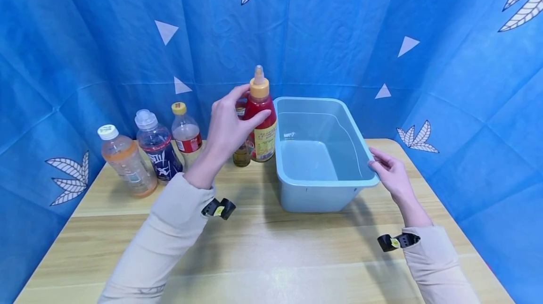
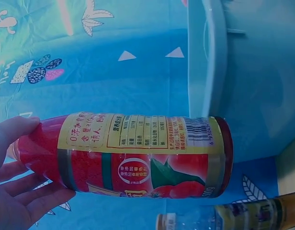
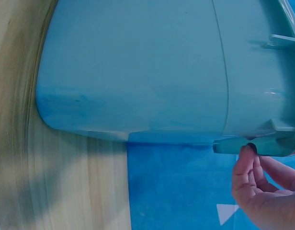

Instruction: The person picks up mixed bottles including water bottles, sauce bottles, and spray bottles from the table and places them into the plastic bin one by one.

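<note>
My left hand (image 1: 231, 122) grips a red ketchup bottle (image 1: 261, 106) with a yellow collar and a pale nozzle tip. It is upright beside the left wall of a light blue plastic bin (image 1: 322, 184), and its base appears raised off the table. In the left wrist view the fingers and thumb wrap the upper end of the ketchup bottle (image 2: 133, 155), whose label shows tomatoes. On the bin's right side, my right hand (image 1: 391, 172) pinches the rim near the front corner. The right wrist view shows that hand (image 3: 265, 187) holding the bin's edge (image 3: 233, 145) from outside.
A small amber bottle (image 1: 242, 157) stands behind the left hand. Farther left are a white-capped bottle (image 1: 129, 162), a dark-labelled bottle (image 1: 159, 151) and a yellow-capped bottle (image 1: 186, 132). A blue patterned curtain (image 1: 339, 35) hangs behind the wooden table (image 1: 271, 257).
</note>
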`<state>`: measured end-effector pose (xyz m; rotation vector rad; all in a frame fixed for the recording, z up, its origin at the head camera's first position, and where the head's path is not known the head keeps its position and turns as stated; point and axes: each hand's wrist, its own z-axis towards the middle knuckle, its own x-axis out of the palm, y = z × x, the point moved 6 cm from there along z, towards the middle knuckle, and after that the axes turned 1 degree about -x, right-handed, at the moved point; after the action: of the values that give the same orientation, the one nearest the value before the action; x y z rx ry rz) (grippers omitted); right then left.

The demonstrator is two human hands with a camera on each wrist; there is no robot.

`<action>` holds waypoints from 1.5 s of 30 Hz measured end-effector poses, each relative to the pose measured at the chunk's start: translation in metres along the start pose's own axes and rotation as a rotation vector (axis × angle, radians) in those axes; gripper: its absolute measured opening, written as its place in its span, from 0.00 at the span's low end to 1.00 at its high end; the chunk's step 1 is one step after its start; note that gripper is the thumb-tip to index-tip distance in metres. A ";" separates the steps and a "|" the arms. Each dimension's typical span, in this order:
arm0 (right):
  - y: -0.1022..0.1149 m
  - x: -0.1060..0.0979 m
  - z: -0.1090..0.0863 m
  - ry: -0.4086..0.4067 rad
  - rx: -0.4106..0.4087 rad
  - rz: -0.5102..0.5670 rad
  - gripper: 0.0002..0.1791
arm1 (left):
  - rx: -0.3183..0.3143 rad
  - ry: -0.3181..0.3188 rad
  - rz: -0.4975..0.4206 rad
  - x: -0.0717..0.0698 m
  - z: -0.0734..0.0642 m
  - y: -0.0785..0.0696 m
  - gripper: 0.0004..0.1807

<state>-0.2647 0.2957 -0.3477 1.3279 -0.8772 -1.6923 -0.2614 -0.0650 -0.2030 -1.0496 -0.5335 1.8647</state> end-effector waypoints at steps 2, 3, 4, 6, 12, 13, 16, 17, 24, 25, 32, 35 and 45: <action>0.000 0.000 0.000 0.003 0.002 0.006 0.24 | 0.017 -0.005 -0.010 0.001 0.003 -0.004 0.30; 0.001 0.000 -0.001 0.006 0.005 0.011 0.25 | 0.023 -0.006 -0.010 0.001 0.004 -0.006 0.30; 0.001 0.000 -0.001 0.008 0.006 0.015 0.25 | 0.030 -0.009 -0.017 0.001 0.005 -0.008 0.30; 0.000 0.000 -0.001 0.013 0.012 0.023 0.25 | 0.037 -0.011 -0.019 0.001 0.007 -0.011 0.30; -0.002 0.001 -0.001 0.036 0.030 0.068 0.26 | 0.052 -0.018 -0.043 0.003 0.013 -0.020 0.31; -0.002 0.001 -0.001 0.041 0.036 0.079 0.26 | 0.054 -0.016 -0.050 0.004 0.014 -0.021 0.31; -0.002 0.002 -0.001 0.050 0.042 0.090 0.26 | 0.053 -0.009 -0.062 0.007 0.015 -0.022 0.31; -0.002 0.002 -0.001 0.054 0.043 0.089 0.27 | 0.050 -0.006 -0.064 0.008 0.016 -0.022 0.31; 0.002 0.003 0.001 0.086 0.016 0.080 0.29 | 0.050 -0.004 -0.073 0.013 0.016 -0.021 0.31; 0.002 0.003 0.001 0.091 0.015 0.082 0.29 | 0.051 -0.004 -0.074 0.014 0.015 -0.021 0.31; 0.001 0.005 0.004 0.121 0.023 0.076 0.29 | 0.044 0.006 -0.084 0.017 0.014 -0.021 0.31; 0.000 0.005 0.004 0.125 0.012 0.076 0.29 | 0.044 0.008 -0.087 0.018 0.014 -0.021 0.31; 0.001 0.006 0.002 0.136 -0.025 0.078 0.28 | 0.061 0.004 -0.088 0.019 0.013 -0.023 0.31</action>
<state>-0.2674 0.2897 -0.3492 1.3578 -0.8155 -1.5294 -0.2655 -0.0366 -0.1883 -0.9736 -0.5093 1.7904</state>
